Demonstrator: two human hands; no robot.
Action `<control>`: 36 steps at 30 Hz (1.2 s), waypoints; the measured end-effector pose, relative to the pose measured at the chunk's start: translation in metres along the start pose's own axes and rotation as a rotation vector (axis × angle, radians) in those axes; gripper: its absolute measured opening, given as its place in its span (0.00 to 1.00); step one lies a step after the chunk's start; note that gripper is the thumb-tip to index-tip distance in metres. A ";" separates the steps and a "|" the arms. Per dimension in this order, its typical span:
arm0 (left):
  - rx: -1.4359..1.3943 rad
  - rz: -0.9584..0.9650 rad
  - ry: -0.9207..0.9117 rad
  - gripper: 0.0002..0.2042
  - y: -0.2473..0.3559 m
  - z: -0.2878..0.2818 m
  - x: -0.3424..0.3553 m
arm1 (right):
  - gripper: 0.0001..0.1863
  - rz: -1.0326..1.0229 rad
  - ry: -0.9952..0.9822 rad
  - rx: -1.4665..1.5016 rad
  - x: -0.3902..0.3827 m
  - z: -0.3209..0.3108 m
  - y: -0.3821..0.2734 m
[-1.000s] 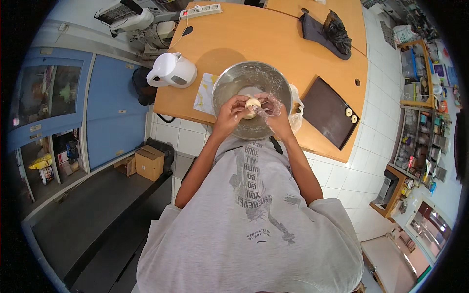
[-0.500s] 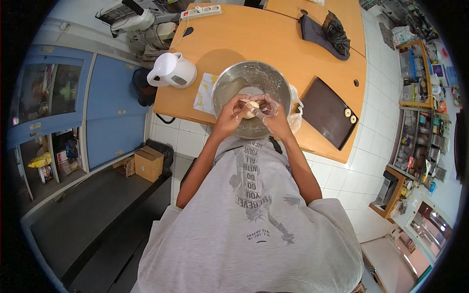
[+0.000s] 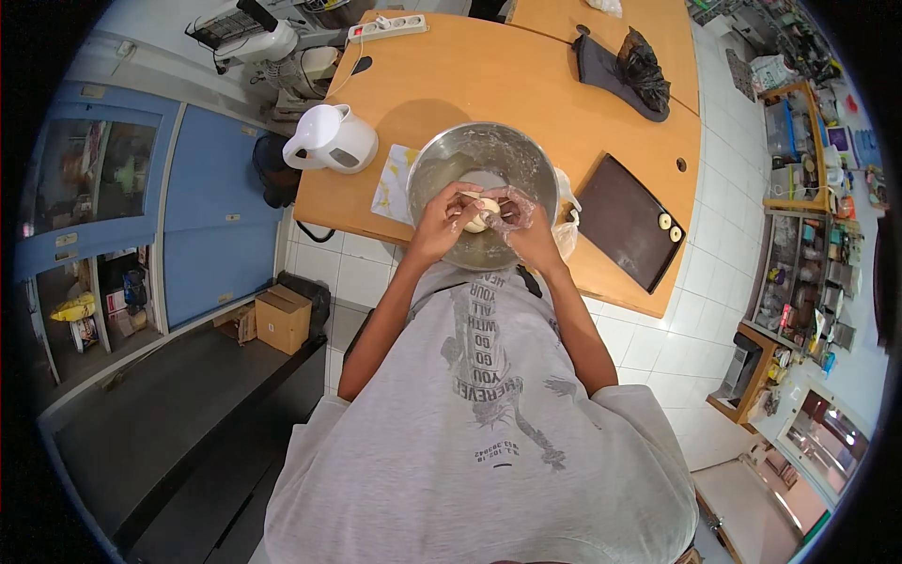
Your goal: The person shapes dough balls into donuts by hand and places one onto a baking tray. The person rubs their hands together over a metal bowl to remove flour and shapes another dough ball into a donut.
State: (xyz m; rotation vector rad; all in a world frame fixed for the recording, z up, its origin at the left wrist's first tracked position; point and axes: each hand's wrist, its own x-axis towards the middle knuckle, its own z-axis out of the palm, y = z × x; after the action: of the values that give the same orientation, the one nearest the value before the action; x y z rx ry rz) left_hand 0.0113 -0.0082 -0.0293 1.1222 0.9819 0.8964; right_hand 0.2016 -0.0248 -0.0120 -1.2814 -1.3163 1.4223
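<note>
Over the large metal mixing bowl (image 3: pixel 434 155), my left hand (image 3: pixel 440 224) and my right hand (image 3: pixel 526 224) close around a pale piece of dough (image 3: pixel 487 212) between them. The dough looks round and smooth on top. Fingertips of both hands press on it from either side. White flour or dough bits cling to the fingers, most thickly on the right hand. Inside the bowl, whitish residue coats the wall, and a pale patch (image 3: pixel 484 179) shows at the bottom behind my fingers. The rest of the bowl's bottom is hidden by my hands.
A dark baking tray (image 3: pixel 615 221) with two small dough rings (image 3: pixel 665 221) lies to the right on the wooden table (image 3: pixel 489 75). Left of the bowl are a white electric kettle (image 3: pixel 334 141) and a stained paper (image 3: pixel 390 183). A plastic bag (image 3: pixel 567 221) sits against the bowl's right side.
The dough stays between both hands, with slight shifts of the fingers around it. The whole view has moved a little; the bowl and tray keep their places on the table.
</note>
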 end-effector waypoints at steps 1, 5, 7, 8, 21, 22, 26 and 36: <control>-0.001 0.000 0.000 0.14 0.001 0.000 0.000 | 0.15 0.000 0.000 -0.001 0.000 0.000 -0.003; -0.003 -0.092 -0.054 0.16 0.005 0.000 -0.001 | 0.15 0.011 0.051 -0.022 0.002 -0.003 0.000; -0.006 -0.076 -0.043 0.15 0.007 -0.001 -0.001 | 0.14 0.013 0.074 -0.044 0.002 -0.004 0.007; -0.043 -0.079 -0.034 0.15 0.008 -0.003 -0.001 | 0.14 0.017 0.082 -0.035 0.002 -0.004 0.010; -0.027 -0.081 -0.064 0.16 0.002 -0.003 0.000 | 0.14 0.035 0.036 -0.088 0.003 -0.002 0.000; -0.027 -0.081 -0.064 0.16 0.000 -0.006 0.000 | 0.14 0.035 0.035 -0.088 0.003 -0.002 0.002; -0.050 -0.087 -0.079 0.17 -0.003 -0.014 0.000 | 0.14 0.031 0.046 -0.030 0.002 -0.005 0.009; -0.041 -0.124 0.037 0.12 0.009 -0.002 0.000 | 0.14 0.029 0.045 -0.014 0.001 0.002 -0.002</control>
State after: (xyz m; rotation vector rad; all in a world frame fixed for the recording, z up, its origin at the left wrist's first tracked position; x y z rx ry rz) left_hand 0.0089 -0.0061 -0.0203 1.0022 1.0475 0.8364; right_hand 0.1992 -0.0236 -0.0100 -1.3397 -1.2845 1.3983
